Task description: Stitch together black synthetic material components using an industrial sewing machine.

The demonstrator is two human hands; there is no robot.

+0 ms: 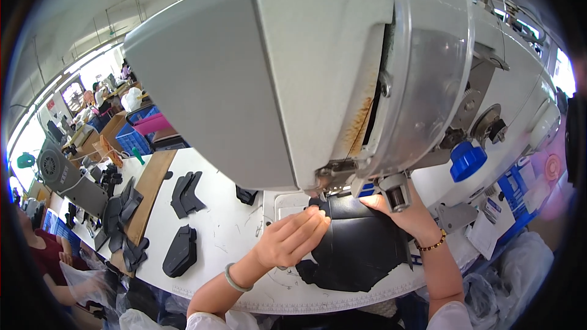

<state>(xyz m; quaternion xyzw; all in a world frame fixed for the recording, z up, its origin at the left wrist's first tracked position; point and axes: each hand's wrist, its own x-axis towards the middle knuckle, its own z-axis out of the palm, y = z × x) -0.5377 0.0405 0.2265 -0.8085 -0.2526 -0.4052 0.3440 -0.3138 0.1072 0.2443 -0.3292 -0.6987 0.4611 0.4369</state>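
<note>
A large black leather piece (358,244) lies on the white table under the head of a sewing machine (330,55), and a pale seam line runs down it. At the piece's left edge, close by the needle area, my left hand (292,238) is closed with its fingertips pinched together on the leather. My right hand (403,211) grips the far right part of the piece, its thumb lying on top. The machine hides most of the right fingers. The needle tip itself is too hidden to make out.
Several stacked black cut pieces (180,250) lie on the table to the left, with more on a wooden board (150,195). A blue knob (468,161) sticks out of the machine at right. Plastic bags (513,275) hang at the right edge. Another person sits at far left.
</note>
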